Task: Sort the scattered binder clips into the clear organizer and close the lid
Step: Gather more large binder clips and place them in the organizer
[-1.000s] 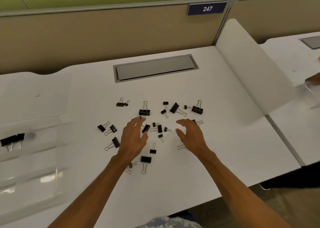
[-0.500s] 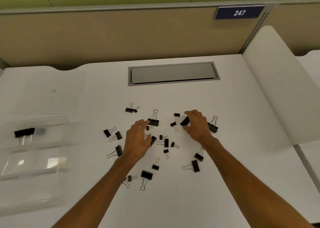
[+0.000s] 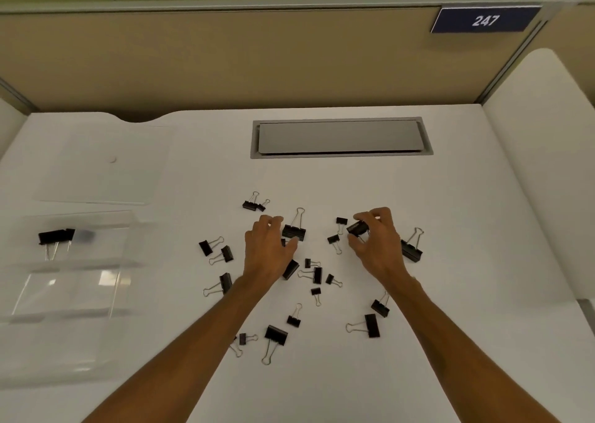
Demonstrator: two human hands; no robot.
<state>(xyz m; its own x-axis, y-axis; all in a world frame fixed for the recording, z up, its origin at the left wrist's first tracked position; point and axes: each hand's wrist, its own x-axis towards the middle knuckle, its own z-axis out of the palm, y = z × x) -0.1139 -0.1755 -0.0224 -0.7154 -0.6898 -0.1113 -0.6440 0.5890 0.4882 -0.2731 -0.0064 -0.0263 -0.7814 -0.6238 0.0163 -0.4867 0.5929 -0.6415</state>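
Head view: we see our right hand [image 3: 376, 245] with fingers curled round one black binder clip [image 3: 357, 228], pinched between thumb and fingertips. Our left hand [image 3: 269, 252] is half spread, fingertips touching a larger clip [image 3: 293, 232] without gripping it. Scattered clips [image 3: 317, 274] ring both wrists on the smooth white desk [image 3: 467, 294], with bare room toward the near edge. The clear organizer [image 3: 74, 281] sits open far left, a few clips [image 3: 56, 236] inside.
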